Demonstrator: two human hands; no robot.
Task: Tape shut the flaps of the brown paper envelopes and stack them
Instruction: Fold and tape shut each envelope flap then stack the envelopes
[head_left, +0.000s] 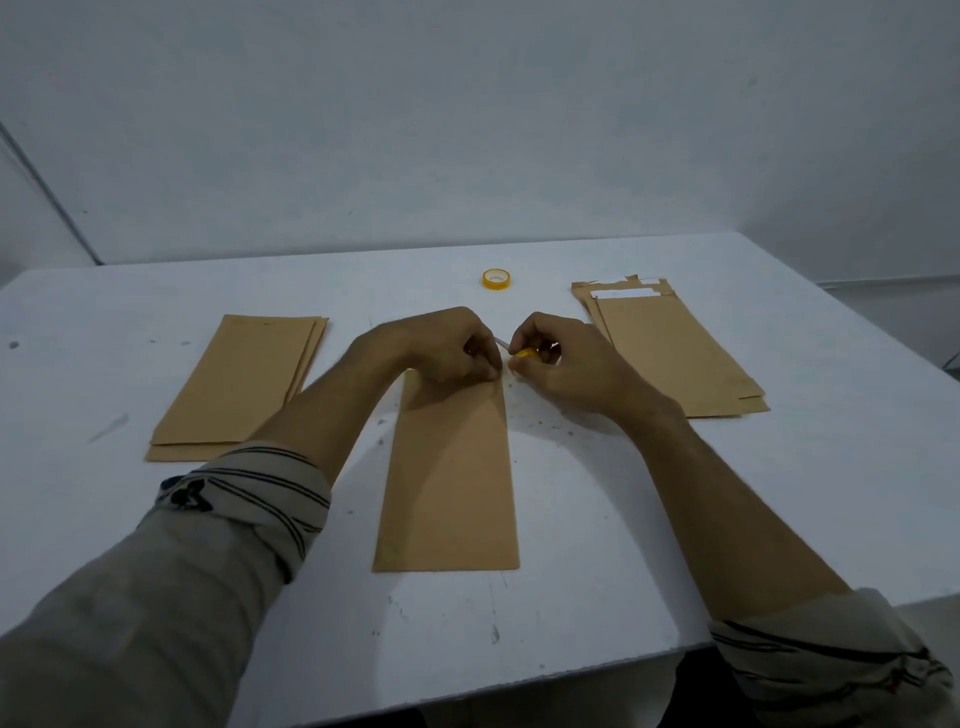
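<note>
One brown envelope (449, 483) lies lengthwise in the middle of the white table (649, 545). My left hand (441, 345) covers its far end, fingers curled down and pinching at the top right corner, so the flap is hidden. Just right of it, my right hand (561, 364) grips a small yellow-handled cutting tool (523, 354). A thin metal tip (502, 342) pokes out between the two hands. A yellow tape roll (496, 279) lies flat behind the hands. No tape strip is clear enough to make out.
A stack of brown envelopes (244, 384) lies on the left. Another stack (675, 353) on the right shows white paper at its far end. The table's near edge runs just below my forearms, and a wall stands behind the table.
</note>
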